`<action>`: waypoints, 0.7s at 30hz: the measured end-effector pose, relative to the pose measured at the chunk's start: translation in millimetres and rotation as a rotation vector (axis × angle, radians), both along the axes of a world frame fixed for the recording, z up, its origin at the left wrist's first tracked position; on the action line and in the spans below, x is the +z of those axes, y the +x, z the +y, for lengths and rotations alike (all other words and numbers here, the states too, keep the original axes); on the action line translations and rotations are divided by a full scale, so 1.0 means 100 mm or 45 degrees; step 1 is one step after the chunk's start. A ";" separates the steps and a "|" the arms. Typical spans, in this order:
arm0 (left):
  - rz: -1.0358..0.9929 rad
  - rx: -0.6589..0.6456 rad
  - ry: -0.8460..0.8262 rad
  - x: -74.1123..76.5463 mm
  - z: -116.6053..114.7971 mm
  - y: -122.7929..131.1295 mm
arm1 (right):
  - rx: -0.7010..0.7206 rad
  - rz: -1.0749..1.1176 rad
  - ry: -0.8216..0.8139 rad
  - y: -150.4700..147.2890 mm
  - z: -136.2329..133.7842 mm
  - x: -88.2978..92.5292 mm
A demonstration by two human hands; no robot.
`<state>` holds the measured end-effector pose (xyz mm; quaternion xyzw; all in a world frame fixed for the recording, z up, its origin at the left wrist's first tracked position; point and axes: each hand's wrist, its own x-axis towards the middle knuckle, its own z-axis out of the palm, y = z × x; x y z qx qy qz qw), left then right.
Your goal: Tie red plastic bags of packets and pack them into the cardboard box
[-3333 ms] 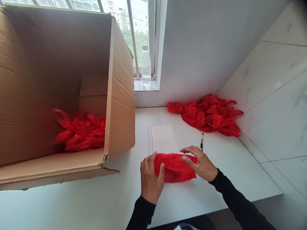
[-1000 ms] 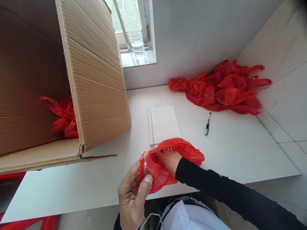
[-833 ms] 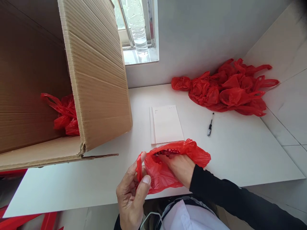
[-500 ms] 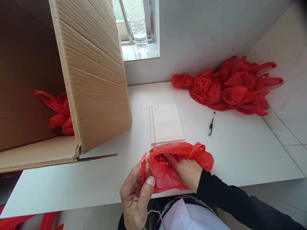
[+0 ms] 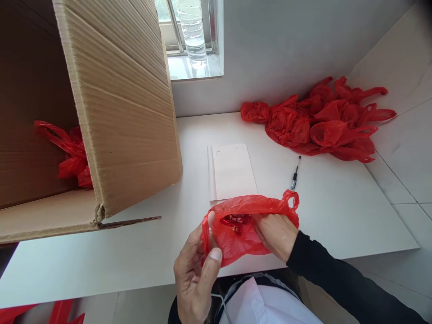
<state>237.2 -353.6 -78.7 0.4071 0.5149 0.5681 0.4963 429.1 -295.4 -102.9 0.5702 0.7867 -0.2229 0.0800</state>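
Note:
A red plastic bag [image 5: 232, 252] is held at the table's front edge, its mouth facing up towards me. My left hand [image 5: 197, 265] grips the bag's left rim between thumb and fingers. Inside lie shiny red wrapped packets [image 5: 236, 221] with gold print. My right hand [image 5: 276, 236] reaches into the bag at the right side, beside the packets. Its fingers are hidden by the bag, so whether they hold anything does not show. One loop handle stands up at the bag's right end.
On the white table [image 5: 135, 256], a large cardboard box [image 5: 124, 112] at left contains red bags [image 5: 72, 157]. Behind my hands lie a white notebook [image 5: 232, 171] and a pen [image 5: 294, 175]. Crumpled red bags [image 5: 313, 123] are heaped at back right. A water bottle [image 5: 192, 36] stands on the windowsill.
My right hand has shifted right within the bag, away from the packets. The mouth is wider, showing more of them, and the right handle now stands up. My left hand keeps its hold.

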 end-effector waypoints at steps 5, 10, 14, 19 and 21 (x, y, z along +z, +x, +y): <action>0.045 -0.013 -0.012 0.09 0.06 0.02 | 0.047 -0.042 -0.032 0.10 -0.06 0.15; 0.060 -0.081 0.050 0.15 0.08 -0.04 | -0.015 0.667 0.492 0.34 -0.16 0.49; 0.254 -0.073 0.193 0.19 0.05 -0.09 | -0.335 0.366 0.733 0.70 -0.01 0.45; 0.757 0.142 0.409 0.32 0.12 -0.07 | -0.337 0.466 0.169 0.92 0.09 0.46; 0.630 0.073 0.395 0.36 0.11 0.00 | -0.231 0.504 0.243 0.91 0.03 0.44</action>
